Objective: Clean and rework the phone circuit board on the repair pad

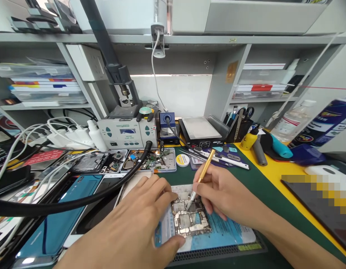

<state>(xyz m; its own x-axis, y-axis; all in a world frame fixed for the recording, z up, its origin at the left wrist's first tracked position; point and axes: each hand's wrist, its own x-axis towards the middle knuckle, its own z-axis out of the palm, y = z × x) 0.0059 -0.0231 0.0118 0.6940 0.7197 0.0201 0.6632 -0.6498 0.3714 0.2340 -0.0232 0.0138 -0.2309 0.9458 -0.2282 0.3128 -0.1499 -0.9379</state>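
My right hand (217, 188) holds a slim craft knife (204, 172) with a gold handle and a silver front end, pinched like a pen. Its tip meets the upper middle of a phone circuit board (186, 221), which has metal shields and cut-out openings. Around the board's left side curves my left hand (145, 215), its index finger at the upper left corner and its thumb by the lower edge, steadying it. Beneath the board lies a worn white and blue work pad (228, 233); the hands cover parts of both.
A thick black hose (105, 203) crosses the left side above several phones (61, 213). Behind the hands are a tray of small parts (168, 160), a round yellow-and-white tin (182, 160) and a hot-air station (125, 132). A yellow bottle (249, 138) stands right.
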